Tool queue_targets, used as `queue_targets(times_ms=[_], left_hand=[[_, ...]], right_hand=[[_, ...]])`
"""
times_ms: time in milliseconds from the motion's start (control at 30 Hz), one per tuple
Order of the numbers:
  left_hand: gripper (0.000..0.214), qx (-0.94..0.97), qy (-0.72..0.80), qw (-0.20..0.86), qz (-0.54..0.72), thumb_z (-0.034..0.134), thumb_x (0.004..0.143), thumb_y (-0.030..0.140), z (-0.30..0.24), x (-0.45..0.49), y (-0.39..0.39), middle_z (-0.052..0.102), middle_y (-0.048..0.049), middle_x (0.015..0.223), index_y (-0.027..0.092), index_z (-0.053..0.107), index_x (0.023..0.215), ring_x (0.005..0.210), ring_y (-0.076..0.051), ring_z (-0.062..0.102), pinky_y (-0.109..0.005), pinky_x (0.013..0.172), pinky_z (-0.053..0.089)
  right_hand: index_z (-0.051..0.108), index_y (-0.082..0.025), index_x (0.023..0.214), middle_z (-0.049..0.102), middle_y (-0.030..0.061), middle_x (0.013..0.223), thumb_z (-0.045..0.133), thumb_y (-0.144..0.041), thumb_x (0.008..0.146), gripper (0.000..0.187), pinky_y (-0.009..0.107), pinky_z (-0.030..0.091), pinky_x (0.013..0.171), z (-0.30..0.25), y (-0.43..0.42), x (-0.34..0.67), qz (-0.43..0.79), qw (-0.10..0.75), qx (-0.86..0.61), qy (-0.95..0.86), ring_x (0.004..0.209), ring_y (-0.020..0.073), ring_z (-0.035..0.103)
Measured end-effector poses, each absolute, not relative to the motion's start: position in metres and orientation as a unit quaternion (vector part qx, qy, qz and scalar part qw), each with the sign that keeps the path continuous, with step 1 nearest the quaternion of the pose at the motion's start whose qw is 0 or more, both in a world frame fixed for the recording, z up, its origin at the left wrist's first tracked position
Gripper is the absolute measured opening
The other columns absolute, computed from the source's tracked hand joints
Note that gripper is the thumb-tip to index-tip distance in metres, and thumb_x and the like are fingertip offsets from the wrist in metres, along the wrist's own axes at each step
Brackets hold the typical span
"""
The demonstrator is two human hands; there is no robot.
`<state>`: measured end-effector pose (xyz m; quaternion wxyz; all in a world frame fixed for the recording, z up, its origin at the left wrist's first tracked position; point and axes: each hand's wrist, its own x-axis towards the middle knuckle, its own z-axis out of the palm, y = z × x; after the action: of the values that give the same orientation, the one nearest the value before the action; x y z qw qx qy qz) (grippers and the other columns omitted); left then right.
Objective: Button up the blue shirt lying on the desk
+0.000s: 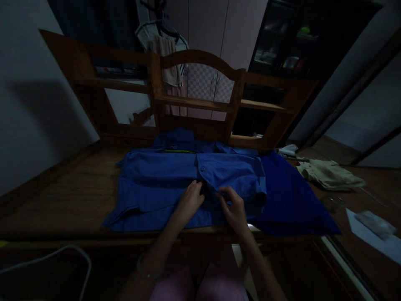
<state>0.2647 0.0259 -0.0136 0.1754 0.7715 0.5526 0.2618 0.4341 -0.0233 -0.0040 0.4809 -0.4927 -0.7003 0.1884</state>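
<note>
A blue button-up shirt (156,179) lies spread flat on a wooden platform (72,196), collar toward the headboard. My left hand (190,200) rests on the shirt's front placket with its fingers curled and pinching the fabric. My right hand (233,207) is just beside it, fingers closed in a pinch on the shirt's front edge. The two hands are close together near the middle of the shirt. The scene is dim, so small details of the buttons are hard to see.
A wooden headboard with shelves (194,100) stands behind the shirt. A folded beige garment (328,175) lies at the right, with white paper (372,238) nearer the right edge. Clothes hang on a hanger (163,46) at the back. A white curved wire frame (46,259) is at lower left.
</note>
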Motion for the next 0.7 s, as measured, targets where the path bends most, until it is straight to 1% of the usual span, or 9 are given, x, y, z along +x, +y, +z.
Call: queue_targets(times_ms=[167, 233, 300, 367, 467, 567, 700], left_hand=[[0.024, 0.753, 0.599, 0.147, 0.231, 0.044, 0.077, 0.001, -0.017, 0.279, 0.03, 0.062, -0.0128, 0.095, 0.014, 0.058, 0.091, 0.097, -0.024, 0.059, -0.032, 0.082, 0.043], [0.025, 0.753, 0.597, 0.148, 0.236, 0.044, 0.074, -0.001, -0.016, 0.279, 0.028, 0.063, -0.0129, 0.095, 0.015, 0.058, 0.088, 0.096, -0.025, 0.059, -0.033, 0.081, 0.043], [0.025, 0.752, 0.582, 0.17, 0.258, 0.047, 0.073, 0.0, -0.013, 0.275, 0.021, 0.064, -0.0107, 0.095, 0.017, 0.057, 0.088, 0.096, -0.024, 0.06, -0.032, 0.081, 0.043], [0.018, 0.74, 0.566, 0.214, 0.294, 0.05, 0.076, 0.005, -0.006, 0.269, 0.009, 0.066, -0.0075, 0.091, 0.019, 0.057, 0.086, 0.09, -0.022, 0.062, -0.031, 0.078, 0.044], [0.001, 0.689, 0.569, 0.289, 0.344, 0.056, 0.081, 0.021, 0.002, 0.262, -0.016, 0.067, -0.0032, 0.08, 0.021, 0.056, 0.081, 0.077, -0.019, 0.064, -0.029, 0.069, 0.045], [0.01, 0.617, 0.575, 0.363, 0.395, 0.057, 0.081, 0.032, 0.001, 0.258, -0.036, 0.067, -0.0014, 0.074, 0.022, 0.055, 0.081, 0.07, -0.018, 0.065, -0.027, 0.063, 0.046], [0.018, 0.561, 0.553, 0.415, 0.455, 0.059, 0.078, 0.037, -0.012, 0.257, -0.043, 0.067, -0.0035, 0.08, 0.019, 0.057, 0.083, 0.075, -0.019, 0.066, -0.025, 0.061, 0.05]], right_hand=[[0.059, -0.019, 0.097, 0.058, 0.0026, 0.085, 0.051, -0.027, 0.091, 0.012, 0.027, 0.042, 0.07, -0.004, -0.024, 0.433, 0.181, 0.482, -0.482, -0.709, 0.076, 0.0157, 0.055], [0.059, -0.019, 0.098, 0.059, 0.003, 0.086, 0.049, -0.027, 0.092, 0.014, 0.027, 0.043, 0.071, -0.004, -0.024, 0.434, 0.176, 0.484, -0.481, -0.71, 0.076, 0.016, 0.056], [0.06, -0.02, 0.098, 0.06, 0.0033, 0.087, 0.047, -0.026, 0.093, 0.015, 0.027, 0.043, 0.071, -0.004, -0.024, 0.433, 0.168, 0.489, -0.481, -0.708, 0.078, 0.0162, 0.056], [0.06, -0.02, 0.098, 0.06, 0.0033, 0.087, 0.046, -0.026, 0.094, 0.016, 0.027, 0.043, 0.071, -0.004, -0.024, 0.433, 0.158, 0.498, -0.485, -0.701, 0.077, 0.0159, 0.057], [0.06, -0.02, 0.096, 0.06, 0.0023, 0.084, 0.05, -0.027, 0.092, 0.013, 0.026, 0.043, 0.069, -0.005, -0.025, 0.433, 0.137, 0.509, -0.5, -0.687, 0.073, 0.0147, 0.056], [0.059, -0.019, 0.089, 0.057, 0.0001, 0.074, 0.055, -0.031, 0.089, 0.012, 0.025, 0.042, 0.065, -0.004, -0.027, 0.434, 0.132, 0.508, -0.511, -0.681, 0.065, 0.0136, 0.052], [0.057, -0.019, 0.083, 0.052, -0.0021, 0.068, 0.058, -0.032, 0.087, 0.013, 0.023, 0.04, 0.06, 0.001, -0.03, 0.431, 0.185, 0.487, -0.494, -0.696, 0.062, 0.0123, 0.05]])
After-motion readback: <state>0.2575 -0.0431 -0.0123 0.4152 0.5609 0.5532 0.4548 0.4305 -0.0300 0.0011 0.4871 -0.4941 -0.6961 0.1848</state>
